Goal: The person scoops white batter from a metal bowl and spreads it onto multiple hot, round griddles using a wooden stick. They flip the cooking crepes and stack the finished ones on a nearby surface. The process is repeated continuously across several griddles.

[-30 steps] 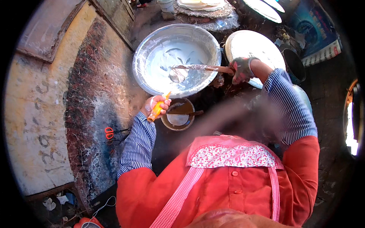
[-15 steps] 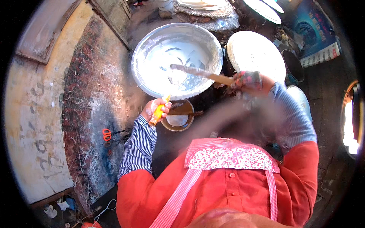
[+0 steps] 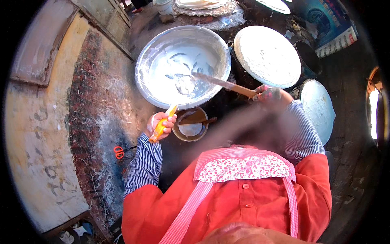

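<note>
My left hand (image 3: 160,125) is closed round the orange-yellow handle (image 3: 163,124) of what looks like a ladle. Its round end (image 3: 185,85) appears to lie in the white batter, inside the wide metal basin (image 3: 143,83). In my right hand (image 3: 270,94) is a long, flat wooden spatula (image 3: 231,86), coated with batter toward its tip. That tip hangs over the basin's right part, near the ladle's end. Beside the right hand, a round griddle (image 3: 268,57) carries a white layer. A blurred, hazy patch covers the space between my forearms.
Below the basin stands a small bowl (image 3: 190,136) with a stick across it. Another white-topped round (image 3: 317,110) lies right of my right forearm. Orange-handled scissors (image 3: 118,152) rest at left, near a worn board (image 3: 44,142). Stacked pale sheets (image 3: 203,5) stand at the back.
The spatula has shifted right within the basin, with my right hand. My left hand has drawn back slightly toward me with the yellow handle. The whole view has shifted somewhat.
</note>
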